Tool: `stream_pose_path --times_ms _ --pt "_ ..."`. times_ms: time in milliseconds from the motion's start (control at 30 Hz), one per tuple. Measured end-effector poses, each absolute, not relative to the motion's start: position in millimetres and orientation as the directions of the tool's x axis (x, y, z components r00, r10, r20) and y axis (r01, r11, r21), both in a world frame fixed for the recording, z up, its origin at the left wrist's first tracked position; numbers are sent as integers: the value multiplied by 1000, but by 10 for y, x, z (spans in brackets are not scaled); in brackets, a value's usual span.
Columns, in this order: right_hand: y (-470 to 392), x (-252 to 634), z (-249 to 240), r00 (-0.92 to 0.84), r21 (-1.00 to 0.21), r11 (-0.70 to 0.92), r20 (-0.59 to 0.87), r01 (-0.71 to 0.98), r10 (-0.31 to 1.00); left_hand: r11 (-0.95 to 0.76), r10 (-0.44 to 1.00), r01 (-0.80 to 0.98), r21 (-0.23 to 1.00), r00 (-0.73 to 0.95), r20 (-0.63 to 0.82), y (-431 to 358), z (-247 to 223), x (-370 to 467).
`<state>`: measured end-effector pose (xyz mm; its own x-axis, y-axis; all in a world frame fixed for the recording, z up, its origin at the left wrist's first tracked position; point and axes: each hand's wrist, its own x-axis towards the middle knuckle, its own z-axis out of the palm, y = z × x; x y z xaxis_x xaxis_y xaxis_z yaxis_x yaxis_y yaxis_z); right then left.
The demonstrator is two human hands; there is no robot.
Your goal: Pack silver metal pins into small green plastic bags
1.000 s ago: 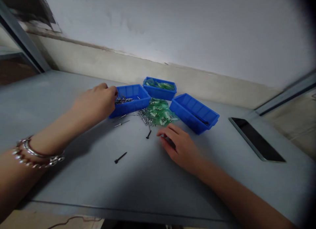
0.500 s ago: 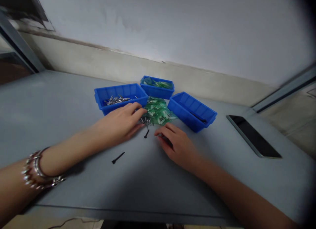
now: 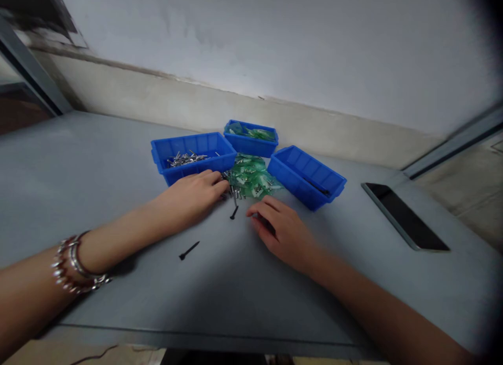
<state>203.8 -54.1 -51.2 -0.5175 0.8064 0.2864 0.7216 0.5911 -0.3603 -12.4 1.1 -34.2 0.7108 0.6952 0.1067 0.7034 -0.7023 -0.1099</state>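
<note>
My left hand [image 3: 198, 197] rests on the table at the left edge of a pile of green plastic packets [image 3: 253, 176], beside loose silver screws [image 3: 237, 192]. Its fingers curl downward and their tips are hidden. My right hand [image 3: 277, 226] lies just in front of the packets, fingers curved, a gap between thumb and index finger, nothing visible in it. Between the hands is a black screw [image 3: 234, 213]. Another black screw [image 3: 189, 250] lies nearer the front, below my left hand.
Behind my left hand stands a blue bin [image 3: 192, 145] of silver screws. A second blue bin [image 3: 251, 145] at the back holds green packets. A third [image 3: 306, 176] at right has dark pieces. Further right lies a phone [image 3: 404, 215]. A wall [image 3: 251, 50] closes off the back.
My left hand has drawn slightly back toward the front left, its fingers now more curled. My right hand has hardly moved. The bins and the black screws lie as before.
</note>
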Motion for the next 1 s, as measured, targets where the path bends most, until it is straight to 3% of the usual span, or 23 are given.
stream_pose_path --times_ms 267,800,1000 --pt "-539 2044 -517 -522 -350 602 302 718 798 -726 674 683 -80 730 114 27 -355 -130" --pt "-536 2031 -499 -531 -344 612 306 712 790 -744 599 631 -222 776 198 2 -310 -130" --pt "-521 2052 -520 -510 -361 615 348 701 787 -744 540 617 -257 782 313 -9 -311 -112"
